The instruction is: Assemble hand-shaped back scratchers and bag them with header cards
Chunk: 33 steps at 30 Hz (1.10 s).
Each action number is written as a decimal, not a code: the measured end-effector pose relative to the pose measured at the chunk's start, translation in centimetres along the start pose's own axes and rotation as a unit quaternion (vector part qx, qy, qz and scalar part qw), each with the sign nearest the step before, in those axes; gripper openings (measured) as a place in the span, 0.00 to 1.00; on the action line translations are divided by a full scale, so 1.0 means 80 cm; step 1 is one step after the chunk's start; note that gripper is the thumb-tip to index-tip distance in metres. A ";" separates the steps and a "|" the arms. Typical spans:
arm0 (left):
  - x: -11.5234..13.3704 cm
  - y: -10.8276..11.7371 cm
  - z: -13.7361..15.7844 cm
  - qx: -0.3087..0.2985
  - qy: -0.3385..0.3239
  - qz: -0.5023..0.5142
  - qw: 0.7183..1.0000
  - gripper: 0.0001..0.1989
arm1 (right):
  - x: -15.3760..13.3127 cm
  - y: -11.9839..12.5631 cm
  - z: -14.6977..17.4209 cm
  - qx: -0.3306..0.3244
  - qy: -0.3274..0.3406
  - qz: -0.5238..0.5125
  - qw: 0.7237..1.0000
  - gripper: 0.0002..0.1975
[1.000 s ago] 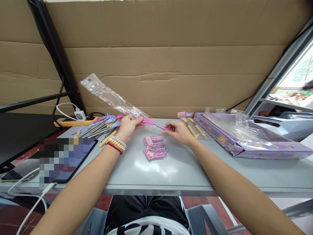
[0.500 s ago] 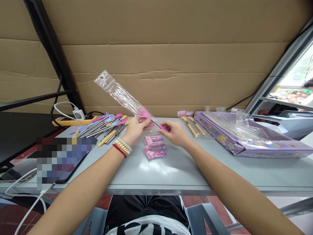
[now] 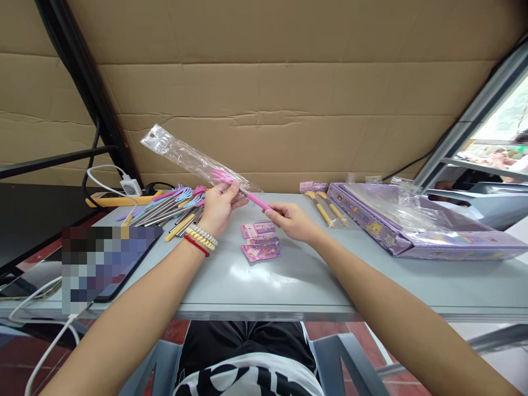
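A pink back scratcher [image 3: 259, 201] with a hand-shaped head and a metal shaft slants between my hands. My left hand [image 3: 220, 206] is closed around its shaft just below the head, pinching a long clear plastic bag [image 3: 181, 154] as well. The bag reaches up and left, and the pink head appears to be inside its mouth. At the lower end, the fingertips of my right hand [image 3: 291, 221] grip the pink handle. Below my hands, several pink printed cards [image 3: 260, 252] lie on the grey table [image 3: 313, 275].
Several loose back scratchers [image 3: 165, 209] are piled at the left, behind a phone [image 3: 132, 269] and a white charger [image 3: 131, 186]. Bagged yellow back scratchers [image 3: 325, 209] lie to the right. Beside them, a purple box [image 3: 454, 247] holds clear bags. Cardboard [image 3: 289, 88] stands behind.
The back scratcher and bag have shifted left and lie at a flatter slant. My left hand moved left with them. More of the pink handle now shows between my hands.
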<state>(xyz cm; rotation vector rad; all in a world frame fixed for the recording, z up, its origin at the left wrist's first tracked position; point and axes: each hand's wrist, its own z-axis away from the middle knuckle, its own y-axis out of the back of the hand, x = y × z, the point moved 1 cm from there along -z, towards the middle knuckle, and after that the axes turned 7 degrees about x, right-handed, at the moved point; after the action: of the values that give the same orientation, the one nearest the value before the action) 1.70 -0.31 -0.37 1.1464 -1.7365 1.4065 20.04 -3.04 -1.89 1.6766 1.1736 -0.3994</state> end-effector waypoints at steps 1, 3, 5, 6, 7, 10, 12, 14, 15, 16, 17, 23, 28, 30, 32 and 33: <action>-0.003 -0.002 0.002 -0.008 0.007 -0.008 1.000 0.13 | -0.003 -0.003 0.001 0.007 0.004 0.003 1.000 0.18; -0.009 -0.005 0.005 -0.034 0.024 -0.024 0.999 0.13 | -0.008 -0.009 0.002 0.019 0.009 0.012 1.000 0.18; -0.014 -0.008 0.007 -0.058 0.032 -0.035 0.997 0.13 | -0.010 -0.011 0.003 0.020 0.011 0.014 1.000 0.18; -0.015 -0.008 0.007 -0.061 0.029 -0.036 0.997 0.13 | -0.010 -0.010 0.003 0.016 0.011 0.004 1.000 0.16; -0.015 -0.008 0.006 -0.056 0.022 -0.033 0.998 0.12 | -0.009 -0.008 0.003 0.008 0.007 -0.017 1.000 0.15; -0.009 -0.002 0.000 -0.006 0.000 -0.009 1.000 0.12 | -0.007 0.000 0.002 -0.043 -0.020 -0.128 0.991 0.18; -0.005 0.002 -0.004 0.010 0.005 0.003 1.000 0.12 | -0.007 0.005 0.002 -0.081 -0.039 -0.191 0.977 0.22; -0.002 0.004 -0.006 0.006 0.018 0.005 1.000 0.11 | -0.008 0.007 0.003 -0.092 -0.050 -0.215 0.971 0.24; -0.001 0.004 -0.006 0.003 0.020 0.006 1.000 0.11 | -0.008 0.007 0.003 -0.088 -0.052 -0.215 0.971 0.24; -0.001 0.004 -0.006 0.003 0.020 0.009 1.000 0.10 | -0.009 0.006 0.004 -0.082 -0.053 -0.210 0.973 0.23; -0.001 0.003 -0.006 0.004 0.018 0.012 1.000 0.10 | -0.009 0.004 0.004 -0.075 -0.052 -0.200 0.975 0.23; -0.005 0.002 -0.001 -0.049 0.047 0.002 0.998 0.12 | -0.005 -0.009 0.004 0.054 0.006 -0.126 0.991 0.18; -0.017 -0.007 0.012 -0.162 0.102 -0.055 0.980 0.16 | -0.004 -0.006 0.000 0.115 0.038 -0.086 0.989 0.13; -0.021 -0.009 0.016 -0.181 0.100 -0.072 0.976 0.17 | -0.005 -0.002 0.000 0.101 0.048 -0.060 0.992 0.12; -0.021 -0.010 0.017 -0.197 0.080 -0.088 0.973 0.17 | -0.007 0.001 0.001 0.086 0.053 -0.036 0.994 0.11; -0.020 -0.010 0.017 -0.205 0.068 -0.098 0.972 0.17 | -0.008 0.001 0.001 0.077 0.052 -0.026 0.995 0.11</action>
<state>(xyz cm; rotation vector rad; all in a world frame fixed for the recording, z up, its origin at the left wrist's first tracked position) 3.19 -1.28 -1.76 0.9406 -1.6642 0.9282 19.88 -3.43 -1.44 1.8217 1.2933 -0.4490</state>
